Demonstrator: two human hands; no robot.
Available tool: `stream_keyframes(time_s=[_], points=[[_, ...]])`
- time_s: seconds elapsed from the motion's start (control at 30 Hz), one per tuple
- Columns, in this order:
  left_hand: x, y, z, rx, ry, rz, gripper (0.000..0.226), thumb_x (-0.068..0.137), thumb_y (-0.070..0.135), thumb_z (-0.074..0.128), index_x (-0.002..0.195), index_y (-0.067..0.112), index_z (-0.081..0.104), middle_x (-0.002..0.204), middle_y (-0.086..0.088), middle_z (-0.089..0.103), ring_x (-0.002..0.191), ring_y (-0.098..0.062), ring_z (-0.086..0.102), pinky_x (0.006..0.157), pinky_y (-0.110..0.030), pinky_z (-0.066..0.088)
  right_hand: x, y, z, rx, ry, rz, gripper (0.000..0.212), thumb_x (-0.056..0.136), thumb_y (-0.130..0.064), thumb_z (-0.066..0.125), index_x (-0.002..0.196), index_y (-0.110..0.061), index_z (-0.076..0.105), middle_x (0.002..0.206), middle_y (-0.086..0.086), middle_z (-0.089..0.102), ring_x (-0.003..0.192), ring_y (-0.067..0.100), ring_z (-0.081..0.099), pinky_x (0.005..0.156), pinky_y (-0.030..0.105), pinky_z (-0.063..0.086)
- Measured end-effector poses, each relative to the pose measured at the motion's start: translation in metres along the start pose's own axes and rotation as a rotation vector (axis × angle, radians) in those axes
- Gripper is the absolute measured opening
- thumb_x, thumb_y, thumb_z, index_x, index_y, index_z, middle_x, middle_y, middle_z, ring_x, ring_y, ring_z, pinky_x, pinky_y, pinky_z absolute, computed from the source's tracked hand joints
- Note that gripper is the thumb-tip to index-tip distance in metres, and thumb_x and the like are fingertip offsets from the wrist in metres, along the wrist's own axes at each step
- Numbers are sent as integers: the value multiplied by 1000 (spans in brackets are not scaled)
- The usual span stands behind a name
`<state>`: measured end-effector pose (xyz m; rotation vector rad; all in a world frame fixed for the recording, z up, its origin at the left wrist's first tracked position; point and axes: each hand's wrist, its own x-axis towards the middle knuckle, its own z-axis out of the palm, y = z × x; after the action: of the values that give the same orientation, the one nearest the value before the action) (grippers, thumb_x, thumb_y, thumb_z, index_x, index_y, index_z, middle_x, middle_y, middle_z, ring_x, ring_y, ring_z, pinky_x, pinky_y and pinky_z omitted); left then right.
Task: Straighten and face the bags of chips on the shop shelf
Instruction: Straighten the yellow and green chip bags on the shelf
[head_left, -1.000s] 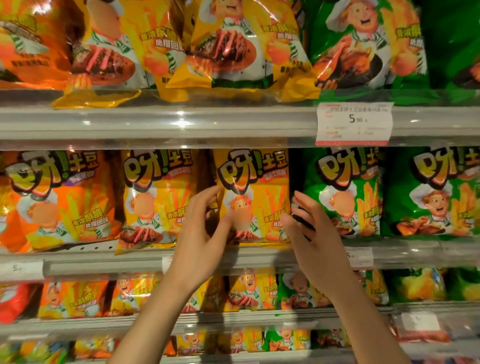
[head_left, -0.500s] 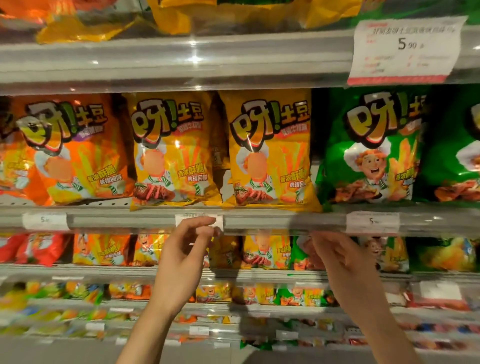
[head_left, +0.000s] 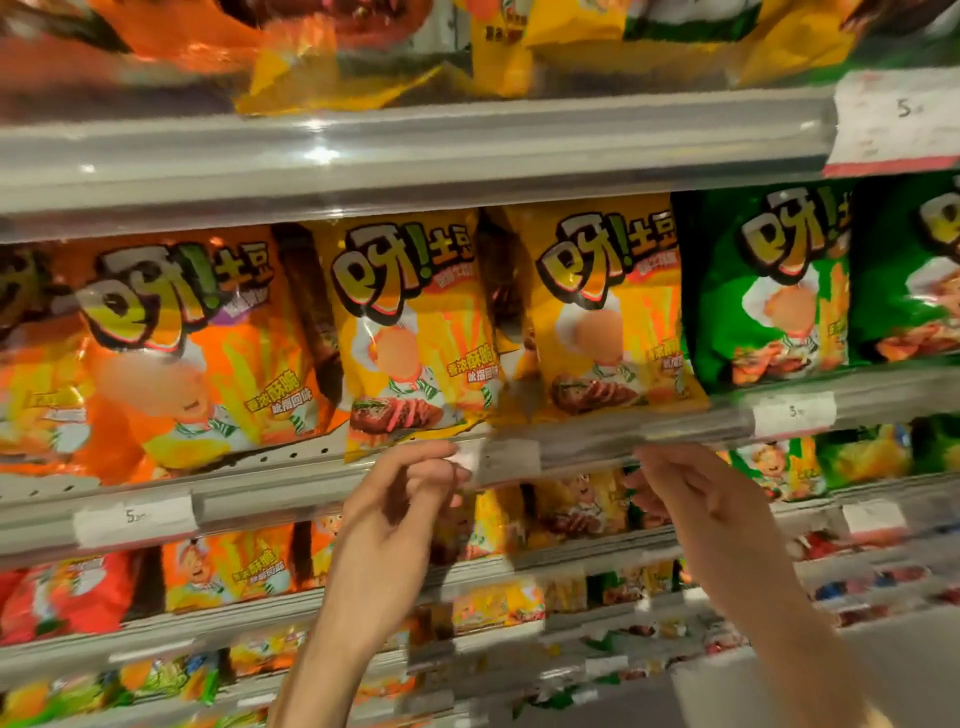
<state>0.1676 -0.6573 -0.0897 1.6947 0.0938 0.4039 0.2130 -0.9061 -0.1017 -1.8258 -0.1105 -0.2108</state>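
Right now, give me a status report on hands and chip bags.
Left hand, right hand empty, below shelf rail. Yellow bags upright, facing out. Nothing blocking.

The orange bag (head_left: 176, 353), the two yellow bags (head_left: 415, 332) (head_left: 608, 312) and the green bag (head_left: 769, 280) each carry the large logo "呀!土豆" across the top. At about four o'clock on the left yellow bag's front stands "香浓酥脆" over "吮指回味"; the orange bag bears the same lines. The price tags (head_left: 136, 517) (head_left: 794, 413) (head_left: 893, 117) on the shelf rails show a "5"; the rest is blurred.
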Motion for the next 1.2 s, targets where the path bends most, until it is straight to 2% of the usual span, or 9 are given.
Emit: stream_keyframes(time_s=[0.17,0.23,0.37,0.57,0.63,0.7,0.93,1.07,1.2], points=[[9,0,-40,-17,41,3,13,97,18,60,102,22,71,89,-1,77,93,-20,72,98,-46,52,-6,-23,39,9,5,-29,14,97,-24,60,93,-22,72,82,-3,75,80,15,72,84,50,57],[12,3,-53,-29,96,-2,12,96,15,61,102,21,70,88,1,77,90,-14,72,94,-31,54,-5,-30,51,13,-21,-34,13,98,-26,60,96,-26,72,85,-5,76,85,16,72,87,52,57],[21,17,-64,20,224,90,16,96,16,62,110,23,68,92,13,73,89,-1,67,77,-10,48,7,-53,72,23,-58,-132,14,99,-22,59,100,-30,70,86,-19,73,82,-1,69,75,21,56],[56,43,-43,292,54,19,95,85,69,54,159,33,8,161,19,18,144,2,22,111,-20,19,55,-91,108,48,-136,-245,41,99,-37,57,138,-24,53,119,-29,57,108,-16,55,91,8,43],[71,51,-32,301,45,-65,96,88,67,50,160,30,-3,163,14,15,148,-7,20,105,-22,18,73,-98,122,63,-158,-211,41,103,-25,52,143,-17,49,126,-11,63,109,-1,64,88,14,51],[91,51,-26,223,68,-113,91,92,64,50,159,30,-1,154,11,32,143,-13,32,105,-26,25,97,-86,131,-52,-120,-364,39,102,-9,48,141,-5,51,121,30,65,105,41,68,85,35,60],[125,41,-22,147,153,-65,75,87,68,56,149,35,30,136,11,50,127,-16,50,107,-36,39,120,-79,148,-334,-151,-275,94,91,-69,46,160,-22,5,165,4,22,150,26,25,119,33,20],[124,40,-21,151,155,-69,78,88,67,54,153,35,24,148,5,45,135,-20,45,110,-39,37,122,-75,150,-576,-139,-410,79,96,-62,46,157,-17,21,154,12,42,139,32,43,110,33,33],[117,40,-17,226,181,-103,89,89,73,43,159,26,13,159,-4,34,145,-28,35,112,-41,30,120,-61,145,-541,190,-665,31,97,-8,64,128,-6,65,100,42,65,63,37,65,61,34,59]])
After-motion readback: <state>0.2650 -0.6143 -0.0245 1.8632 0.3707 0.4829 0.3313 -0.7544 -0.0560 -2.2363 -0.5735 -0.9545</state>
